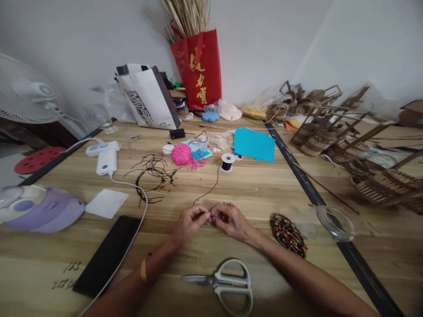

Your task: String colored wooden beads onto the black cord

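Note:
My left hand and my right hand meet at the middle of the wooden table, fingertips pinched together on a thin black cord. The cord runs up from my fingers to a white spool wound with black cord. Just behind my right hand lie a few small beads, partly hidden. Scissors with pale green handles rest below my hands, blades pointing left. A heap of multicoloured beads is right of my right forearm.
Cut black cords, pink yarn and blue sheets lie farther back. At left are a black case, a white cable and a purple visor. A glass lid and woven baskets stand right.

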The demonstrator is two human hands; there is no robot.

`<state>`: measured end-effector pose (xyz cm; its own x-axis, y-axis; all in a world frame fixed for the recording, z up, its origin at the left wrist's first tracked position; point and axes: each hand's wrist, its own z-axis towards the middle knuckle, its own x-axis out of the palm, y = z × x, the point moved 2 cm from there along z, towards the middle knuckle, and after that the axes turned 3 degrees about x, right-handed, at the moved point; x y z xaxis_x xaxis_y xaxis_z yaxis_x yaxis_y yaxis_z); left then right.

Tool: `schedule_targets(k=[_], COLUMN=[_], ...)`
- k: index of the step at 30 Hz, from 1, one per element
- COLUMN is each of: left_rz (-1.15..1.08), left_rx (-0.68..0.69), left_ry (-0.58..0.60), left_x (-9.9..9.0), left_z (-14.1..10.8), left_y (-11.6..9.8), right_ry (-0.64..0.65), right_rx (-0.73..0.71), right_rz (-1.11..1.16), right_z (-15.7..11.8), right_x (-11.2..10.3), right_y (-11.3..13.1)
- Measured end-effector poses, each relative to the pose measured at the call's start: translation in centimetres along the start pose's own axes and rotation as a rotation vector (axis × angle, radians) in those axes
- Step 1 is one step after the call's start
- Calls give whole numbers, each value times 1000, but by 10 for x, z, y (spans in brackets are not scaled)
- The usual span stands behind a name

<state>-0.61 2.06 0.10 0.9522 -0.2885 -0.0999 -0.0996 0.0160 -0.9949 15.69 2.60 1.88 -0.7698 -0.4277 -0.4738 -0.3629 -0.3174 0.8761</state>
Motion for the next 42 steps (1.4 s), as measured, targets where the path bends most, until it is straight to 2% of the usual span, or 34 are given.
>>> schedule_targets(k=[3, 7, 14, 25, 29, 35, 38, 42], left_rz=[7, 41, 37, 31, 115, 269, 285, 310], left_rx=[7, 16, 10, -17, 8, 75, 83, 92], left_ry=[-10, -34, -66, -62, -54, -48, -45, -58], left_x=[0, 1, 0, -3, -2, 0, 0, 0], left_z=[0, -2, -4, -2, -3, -5, -6, -6], left_y=[-2, -6, -11, -13, -12, -13, -15, -18], right_ry=[7, -61, -148, -131, -153, -76, -59, -75], right_rx=[-6, -38, 33, 56, -2, -256, -264, -255], right_rz=[32, 47, 201, 345, 175, -234, -321, -327], right_z=[0, 0, 0, 1, -1, -5, -6, -6], right_x=[-1, -4, -1, -2, -3, -6, -7, -7], right_y=[2, 5, -5, -9, -4, 7, 7, 7])
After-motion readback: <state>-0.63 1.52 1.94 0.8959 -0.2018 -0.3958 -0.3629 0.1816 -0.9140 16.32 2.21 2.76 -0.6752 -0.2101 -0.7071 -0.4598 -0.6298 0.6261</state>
